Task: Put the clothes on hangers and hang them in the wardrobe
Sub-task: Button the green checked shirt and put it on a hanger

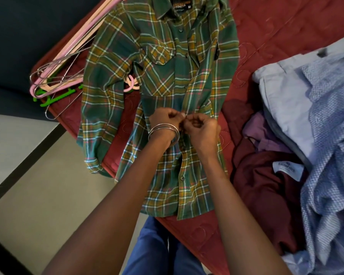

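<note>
- Plaid shirt [167, 100] spread flat, front up, on the red bedspread [276, 26], collar toward 12 o'clock, hem toward 6 o'clock at the bed's near edge.
- Both hands at the shirt's button strip, about mid-length: left hand [164, 121] with fingers curled, pinching the strip's edge; right hand [202, 127] likewise curled, pinching the cloth just beside it. Fingertips of the two nearly touching.
- Three thin bangles [163, 131], as far as can be counted, on the left wrist.
- Step in hand, by the look of it: working a button at the middle of the front. Doing up or undoing, cannot tell. No hanger inside the shirt that can be made out, nothing hung yet, so an early stage of the task.
- Next move likely calls for finishing this button, then fetching one hanger and slipping it in at the collar without creasing the shoulders.
- Hangers [64, 62] heaped at 10 o'clock from the shirt, partly under its sleeve: pink, peach, bare wire and one green; tangled, so no sure count, several at least. A pink hook [130, 84] peeps out between sleeve and body.
- Pile of clothes [306, 126] at 3 o'clock: at least four pieces, namely dark red, lilac, pale grey-blue and blue-white patterned.
- Wardrobe not in view.
</note>
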